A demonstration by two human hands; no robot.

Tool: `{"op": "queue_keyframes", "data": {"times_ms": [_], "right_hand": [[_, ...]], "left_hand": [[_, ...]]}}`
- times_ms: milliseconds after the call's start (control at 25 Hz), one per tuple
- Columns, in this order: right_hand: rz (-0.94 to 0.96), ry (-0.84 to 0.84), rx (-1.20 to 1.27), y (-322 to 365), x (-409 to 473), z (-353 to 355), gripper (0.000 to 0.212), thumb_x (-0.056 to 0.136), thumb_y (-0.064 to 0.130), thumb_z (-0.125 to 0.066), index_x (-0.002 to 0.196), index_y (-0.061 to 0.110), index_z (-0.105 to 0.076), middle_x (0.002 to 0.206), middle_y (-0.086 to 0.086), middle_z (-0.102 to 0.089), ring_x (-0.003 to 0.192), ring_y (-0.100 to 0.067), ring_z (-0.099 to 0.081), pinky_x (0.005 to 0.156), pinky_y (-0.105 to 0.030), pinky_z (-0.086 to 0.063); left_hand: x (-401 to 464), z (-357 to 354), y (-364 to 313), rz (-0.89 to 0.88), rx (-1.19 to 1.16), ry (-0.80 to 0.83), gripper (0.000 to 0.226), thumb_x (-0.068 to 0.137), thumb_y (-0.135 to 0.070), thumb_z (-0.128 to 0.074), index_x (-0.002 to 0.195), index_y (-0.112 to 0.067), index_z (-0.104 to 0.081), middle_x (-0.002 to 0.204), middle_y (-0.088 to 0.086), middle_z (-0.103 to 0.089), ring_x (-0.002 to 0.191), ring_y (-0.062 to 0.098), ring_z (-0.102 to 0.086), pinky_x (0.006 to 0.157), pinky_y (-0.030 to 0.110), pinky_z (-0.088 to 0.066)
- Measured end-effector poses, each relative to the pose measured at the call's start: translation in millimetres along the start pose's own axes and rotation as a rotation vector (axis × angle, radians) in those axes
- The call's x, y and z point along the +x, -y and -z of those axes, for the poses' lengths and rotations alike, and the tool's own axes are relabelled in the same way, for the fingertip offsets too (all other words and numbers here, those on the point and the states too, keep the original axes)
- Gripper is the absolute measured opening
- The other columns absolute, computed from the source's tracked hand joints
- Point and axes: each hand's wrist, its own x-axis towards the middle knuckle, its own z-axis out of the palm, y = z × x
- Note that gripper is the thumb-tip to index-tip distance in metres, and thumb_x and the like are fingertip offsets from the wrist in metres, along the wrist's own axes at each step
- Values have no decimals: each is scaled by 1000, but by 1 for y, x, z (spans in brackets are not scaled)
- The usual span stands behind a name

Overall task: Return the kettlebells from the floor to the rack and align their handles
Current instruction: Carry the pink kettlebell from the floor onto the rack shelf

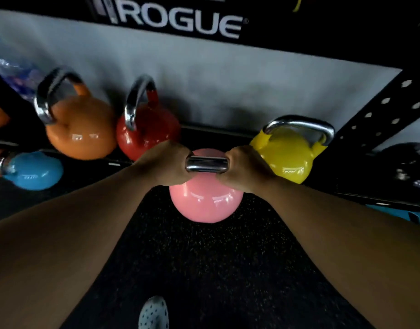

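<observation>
Gripping the pink kettlebell (205,200) handle, both hands (165,163) (243,170) closed; banner (178,19) reads "ROGUE".

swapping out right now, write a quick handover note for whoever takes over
Left hand and right hand: both shut on the pink kettlebell handle, bell held in front of the rack.
On the rack: orange kettlebell, red kettlebell, yellow kettlebell; handles not aligned.
Blue kettlebell sits lower left.
Left: set pink in the gap between red and yellow, align handles.
</observation>
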Motion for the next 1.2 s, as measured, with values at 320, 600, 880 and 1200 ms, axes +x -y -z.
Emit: {"op": "queue_keyframes", "data": {"times_ms": [320,600,880,1200], "right_hand": [[-166,-188,22,-20,67,2,29,69,31,-62,92,17,-73,87,-11,-75,87,-33,-70,67,-31,-52],[-252,-172,123,-47,134,3,20,71,14,-63,89,12,-70,85,-18,-70,84,-32,-66,67,-28,-41],[-385,-301,232,-64,175,-4,9,79,6,-54,79,15,-53,73,-7,-54,72,-23,-53,63,-28,-37],[-378,-295,226,-67,177,-2,9,83,3,-51,84,12,-49,79,-13,-55,77,-27,-54,63,-29,-36]], "left_hand": [[104,17,32,-155,87,-17,22,78,-34,-61,87,-17,-71,87,10,-74,85,36,-71,68,38,-57],[170,10,49,-18,-1,11,31,74,-36,-58,97,-19,-70,94,15,-73,90,37,-70,76,42,-58],[210,4,48,99,-197,-20,23,80,-21,-65,102,-15,-69,88,14,-73,83,29,-68,69,31,-49],[212,-11,50,96,-247,-201,17,87,-20,-59,102,-17,-67,95,13,-72,88,33,-67,74,39,-54]]}}
